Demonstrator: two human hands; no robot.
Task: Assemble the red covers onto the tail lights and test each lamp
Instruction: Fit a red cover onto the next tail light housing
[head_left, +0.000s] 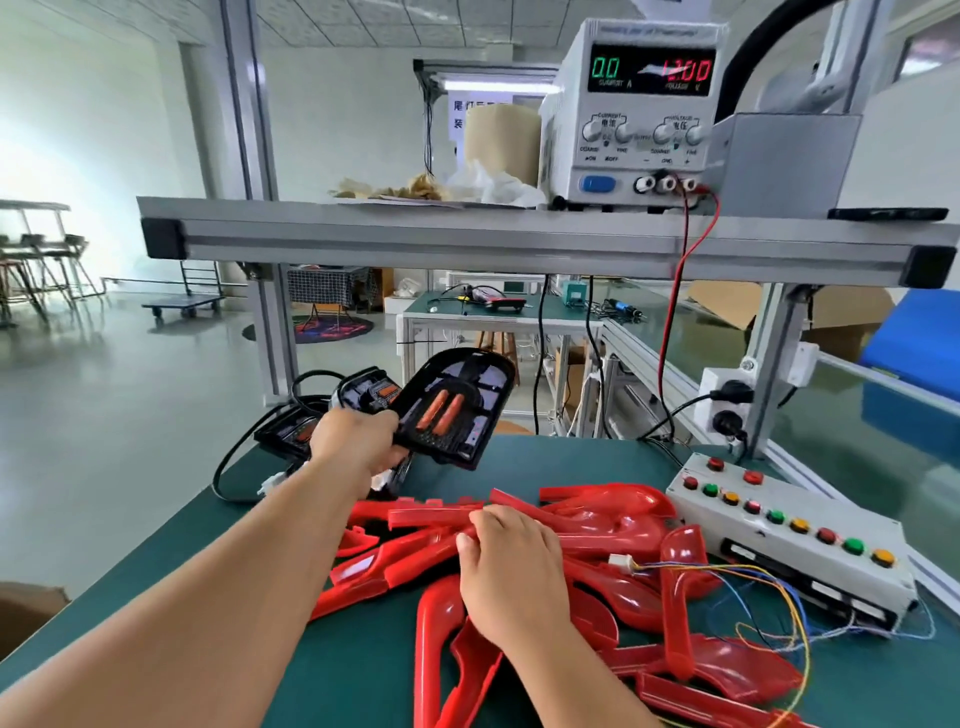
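Black uncovered tail light (457, 410) was tilted up in my left hand (358, 441) — red covers (602, 519) lay heaped under my right hand (509, 566).

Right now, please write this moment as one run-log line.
left hand: grips tail light, lifted | right hand: on red covers pile | fitting: not yet done | power supply: 12.00 V, 0.0 A

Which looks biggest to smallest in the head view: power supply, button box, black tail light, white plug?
Power supply and button box: about alike.
Then black tail light.
Smallest: white plug.
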